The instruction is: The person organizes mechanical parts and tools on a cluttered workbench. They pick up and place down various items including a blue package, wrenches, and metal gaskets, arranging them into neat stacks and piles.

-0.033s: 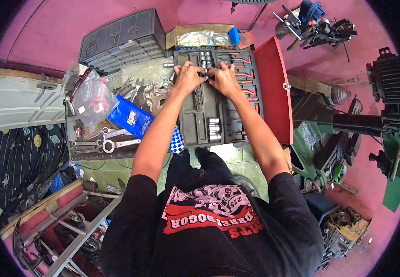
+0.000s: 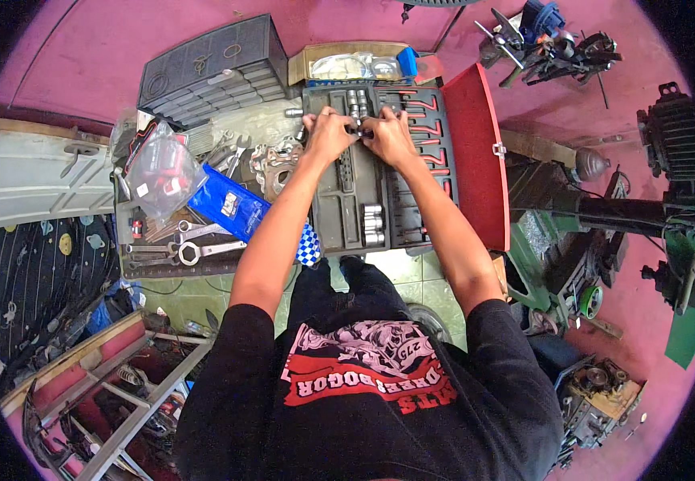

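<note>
Both of my hands meet over the upper part of a grey socket tray [image 2: 327, 210], which lies in an opened tool case. The fingers of my left hand [image 2: 330, 136] are bent and pinched at the lower end of a row of chrome sockets [image 2: 358, 103]. Facing it, my right hand [image 2: 388, 138] pinches at the same spot. Between the fingertips shows a small metal socket [image 2: 360, 134], partly hidden. Closer to me, another group of chrome sockets [image 2: 373, 225] sits in the tray. A lone socket [image 2: 293, 113] lies just left of my left hand.
The red case lid [image 2: 476, 160] stands raised at right, beside a black insert [image 2: 431, 120] with red-outlined slots. Left are a blue packet [image 2: 229, 204], a clear plastic bag [image 2: 159, 172] and wrenches [image 2: 199, 252]. Behind stand a drawer cabinet [image 2: 211, 68] and a cardboard box [image 2: 299, 68].
</note>
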Tool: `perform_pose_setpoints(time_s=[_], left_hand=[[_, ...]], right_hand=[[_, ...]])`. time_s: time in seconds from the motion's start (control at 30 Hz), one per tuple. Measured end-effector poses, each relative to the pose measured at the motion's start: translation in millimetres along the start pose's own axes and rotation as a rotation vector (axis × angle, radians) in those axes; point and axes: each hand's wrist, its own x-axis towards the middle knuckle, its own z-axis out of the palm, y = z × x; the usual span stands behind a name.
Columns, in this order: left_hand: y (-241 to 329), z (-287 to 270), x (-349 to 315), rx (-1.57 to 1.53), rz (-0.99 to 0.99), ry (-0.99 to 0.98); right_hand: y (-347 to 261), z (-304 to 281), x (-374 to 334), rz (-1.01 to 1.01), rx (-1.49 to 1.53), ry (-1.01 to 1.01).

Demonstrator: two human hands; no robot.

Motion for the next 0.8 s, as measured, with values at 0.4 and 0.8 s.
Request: perform_pose_setpoints(time_s=[0.4, 0.8], left_hand=[[16, 17, -17, 0.007, 0.055, 0.277], [20, 12, -10, 0.226, 0.031, 0.045]], right_hand=[[-3, 2, -15, 0.035, -0.211, 0.087], [-8, 9, -2, 0.190, -0.199, -0.070]])
